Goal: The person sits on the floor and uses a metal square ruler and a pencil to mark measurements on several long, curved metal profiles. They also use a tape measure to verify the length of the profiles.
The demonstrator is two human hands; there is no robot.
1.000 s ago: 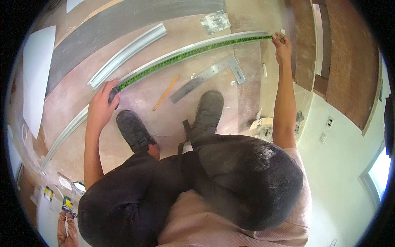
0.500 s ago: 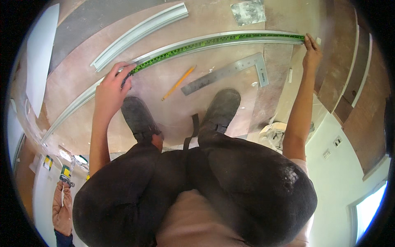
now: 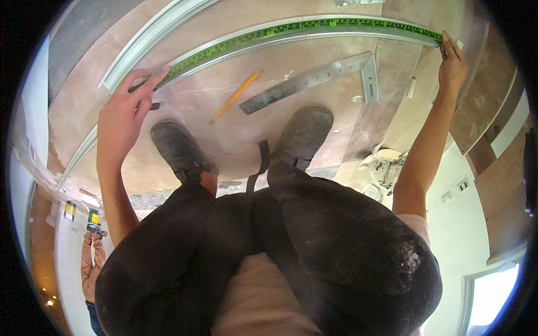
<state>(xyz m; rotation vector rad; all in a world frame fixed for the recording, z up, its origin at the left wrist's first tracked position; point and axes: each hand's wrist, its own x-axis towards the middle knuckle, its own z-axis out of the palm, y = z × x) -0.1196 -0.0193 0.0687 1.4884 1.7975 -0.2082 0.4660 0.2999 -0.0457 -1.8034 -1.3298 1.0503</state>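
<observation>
A green tape measure (image 3: 280,28) is stretched along a long metal channel (image 3: 246,54) that lies on the floor in front of my feet. My left hand (image 3: 120,115) is closed around the tape's dark case at the left, which the fingers mostly hide. At the far right, my right hand (image 3: 453,66) pinches the tape's end against the end of the channel. Between the channel and my shoes lie an orange pencil (image 3: 235,97) and a metal framing square (image 3: 305,85), neither touched by a hand.
Another metal channel (image 3: 154,36) lies beyond my left hand. My dark shoes (image 3: 302,134) stand close to the pencil and square. A crumpled clear plastic bag (image 3: 386,168) sits by my right forearm. Another person's legs (image 3: 92,260) show at the lower left.
The view has come closer, so the tape, pencil and square look larger and higher in the picture. Both hands keep their places at the two ends of the tape.
</observation>
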